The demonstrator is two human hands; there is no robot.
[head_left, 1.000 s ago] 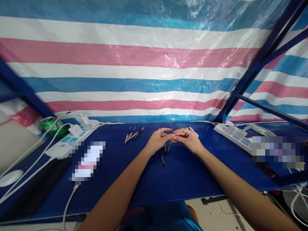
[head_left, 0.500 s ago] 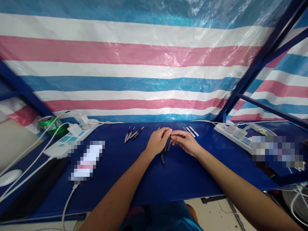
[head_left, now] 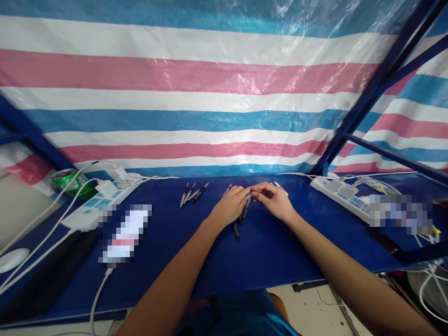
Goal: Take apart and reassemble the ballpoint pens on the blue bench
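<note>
At the centre of the frame the left hand point(head_left: 229, 205) and right hand point(head_left: 276, 201) touched just above the bench point(head_left: 280, 252), fingers of both pinched tight on one dark pen point(head_left: 246, 210), seemingly each steadying an end, spare pens point(head_left: 192, 192) lying apart, left of centre

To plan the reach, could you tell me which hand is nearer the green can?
Left. The left hand is well right of the green can; the right hand is even farther right.
</note>
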